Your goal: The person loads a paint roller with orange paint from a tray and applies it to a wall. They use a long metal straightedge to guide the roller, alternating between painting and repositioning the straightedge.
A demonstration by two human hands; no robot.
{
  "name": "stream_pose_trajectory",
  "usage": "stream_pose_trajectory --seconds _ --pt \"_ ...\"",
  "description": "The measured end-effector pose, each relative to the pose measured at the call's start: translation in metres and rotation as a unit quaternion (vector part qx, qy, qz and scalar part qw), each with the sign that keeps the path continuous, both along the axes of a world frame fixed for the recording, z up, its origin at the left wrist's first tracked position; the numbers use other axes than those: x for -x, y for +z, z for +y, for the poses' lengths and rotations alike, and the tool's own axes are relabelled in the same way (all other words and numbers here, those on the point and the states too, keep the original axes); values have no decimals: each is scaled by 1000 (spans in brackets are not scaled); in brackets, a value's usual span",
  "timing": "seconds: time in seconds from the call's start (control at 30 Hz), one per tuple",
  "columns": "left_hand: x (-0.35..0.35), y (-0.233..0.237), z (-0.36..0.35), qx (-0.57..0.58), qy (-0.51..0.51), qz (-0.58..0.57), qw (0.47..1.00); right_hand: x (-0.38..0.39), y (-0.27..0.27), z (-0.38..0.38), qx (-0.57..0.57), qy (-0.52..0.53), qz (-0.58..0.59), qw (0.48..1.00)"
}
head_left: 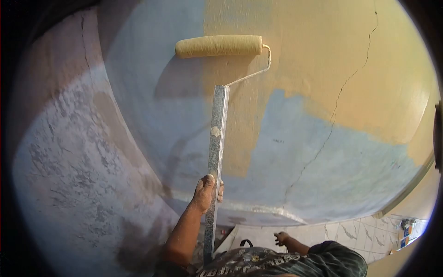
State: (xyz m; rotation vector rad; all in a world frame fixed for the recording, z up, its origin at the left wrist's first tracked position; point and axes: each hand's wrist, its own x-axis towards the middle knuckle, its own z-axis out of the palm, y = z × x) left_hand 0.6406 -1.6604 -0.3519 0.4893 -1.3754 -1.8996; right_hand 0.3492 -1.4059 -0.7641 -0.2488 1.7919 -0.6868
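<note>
My left hand (205,194) is wrapped round the lower half of a square metal pole, the long handle of a paint roller (216,147). Its thick yellow-coated sleeve (219,46) lies level at the upper end, on a bent wire frame (269,59). The sleeve is up by the wall (286,175), over the border between pale blue and fresh yellow, and casts a shadow to its lower left. Low in view and apart from the roller, my right hand (280,238) hangs with nothing in it, its fingers loosely apart.
Yellow paint (350,51) covers the wall's upper right, with a strip running down behind the pole. A long crack (333,117) crosses it. A patchy, stained side wall (83,152) stands at left. Marbled floor tiles (348,233) and some small items (405,228) show at lower right.
</note>
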Motion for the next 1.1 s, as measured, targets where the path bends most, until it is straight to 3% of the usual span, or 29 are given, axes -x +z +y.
stream_pose_trajectory --seconds 0.4,0.5,0.63,0.67,0.77,0.9,0.97,1.0,1.03,1.1 --pt "51 168 -27 129 61 -10 990 51 0 46 -45 84 -3 995" --pt "57 219 -27 150 80 -11 985 90 -40 62 -57 71 -14 996" --pt "63 273 -31 186 111 -13 976 87 28 85 -78 62 3 995" --pt "64 280 -30 195 115 -11 974 91 24 90 -80 70 19 994" --pt "67 284 -29 200 110 -5 974 92 13 102 -72 7 10 997" --pt "66 241 -29 184 108 -28 977 71 -5 108 -82 -36 -6 996" --pt "58 207 -35 152 71 -20 986 51 18 105 -93 53 39 993" --pt "53 192 -35 147 70 -22 986 66 -33 116 -20 428 218 877" --pt "46 178 -33 132 58 -30 989 59 -30 118 -24 430 214 877" --pt "34 149 -29 111 49 -41 992 36 1 102 -51 229 88 968"
